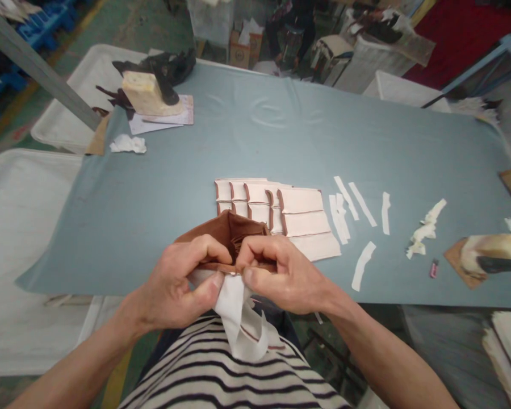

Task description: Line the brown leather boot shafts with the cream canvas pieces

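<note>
A brown pouch-like piece (pixel 213 232), open at the top with folds visible inside, is held up at the table's near edge. My left hand (pixel 181 284) pinches its near rim between thumb and fingers. Right beside it, my right hand (pixel 283 275) pinches the same rim, the fingertips of both hands almost touching. From under the pinched rim a white strip of cloth or paper (pixel 230 301) dangles in a loop over my striped shirt. Just beyond the pouch lie several overlapping cream panels (pixel 304 221) with brown edges. What exactly sits between my fingertips is hidden.
Loose white strips (pixel 363 267) and a crumpled yellowish piece (pixel 426 230) lie on the blue-grey table (pixel 259 147). At right are a small pink item (pixel 434 268) and a glue-smeared container (pixel 491 255). A cream block (pixel 142 94) stands far left. White bins (pixel 29 227) flank the table.
</note>
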### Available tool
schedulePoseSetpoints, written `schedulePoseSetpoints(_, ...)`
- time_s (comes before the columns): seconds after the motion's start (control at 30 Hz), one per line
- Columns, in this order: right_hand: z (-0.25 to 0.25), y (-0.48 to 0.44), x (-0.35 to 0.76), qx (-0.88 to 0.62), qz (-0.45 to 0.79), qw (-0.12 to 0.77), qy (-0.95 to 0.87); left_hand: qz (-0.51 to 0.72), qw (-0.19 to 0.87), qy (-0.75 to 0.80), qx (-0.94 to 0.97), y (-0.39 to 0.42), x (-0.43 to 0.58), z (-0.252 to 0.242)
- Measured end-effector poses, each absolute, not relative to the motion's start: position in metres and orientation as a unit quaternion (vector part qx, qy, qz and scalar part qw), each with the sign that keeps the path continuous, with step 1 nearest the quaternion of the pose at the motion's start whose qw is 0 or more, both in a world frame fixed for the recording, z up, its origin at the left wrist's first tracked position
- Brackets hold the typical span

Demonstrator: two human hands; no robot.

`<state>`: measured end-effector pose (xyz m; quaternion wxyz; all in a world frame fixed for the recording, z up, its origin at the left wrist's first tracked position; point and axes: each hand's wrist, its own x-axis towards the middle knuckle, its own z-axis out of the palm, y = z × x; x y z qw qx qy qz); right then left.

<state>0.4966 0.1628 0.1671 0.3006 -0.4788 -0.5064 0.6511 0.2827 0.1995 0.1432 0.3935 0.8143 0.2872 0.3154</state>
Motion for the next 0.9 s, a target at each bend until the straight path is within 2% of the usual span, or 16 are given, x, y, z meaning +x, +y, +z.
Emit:
schedulePoseSetpoints(0.17, 0.173, 0.155, 0.500, -0.471, 0.593, 0.320, -0.569, 0.206, 0.477, 0.240, 0.820, 0.209, 0.278, 0.156)
schedulePoseSetpoints(0.33, 0.158, 0.144, 0.494, -0.427, 0.641, 0.367, -0.522, 0.256, 0.397, 0.210, 0.856, 0.207, 0.277, 0.144)
schedulePoseSetpoints(0.4, 0.151, 0.142, 0.492, -0.422, 0.643, 0.386, -0.510, 0.272, 0.396, 0.221, 0.849, 0.204, 0.276, 0.137)
schedulePoseSetpoints(0.5, 0.149, 0.141, 0.491, -0.427, 0.566, 0.400, -0.581, 0.255, 0.433, 0.232, 0.833, 0.201, 0.274, 0.138)
schedulePoseSetpoints(0.67, 0.165, 0.141, 0.497, -0.432, 0.403, 0.375, -0.715, 0.198, 0.462, 0.208, 0.839, 0.201, 0.276, 0.166)
schedulePoseSetpoints(0.9, 0.183, 0.124, 0.505, -0.436, 0.296, 0.313, -0.790, 0.117, 0.457, 0.221, 0.854, 0.201, 0.286, 0.190)
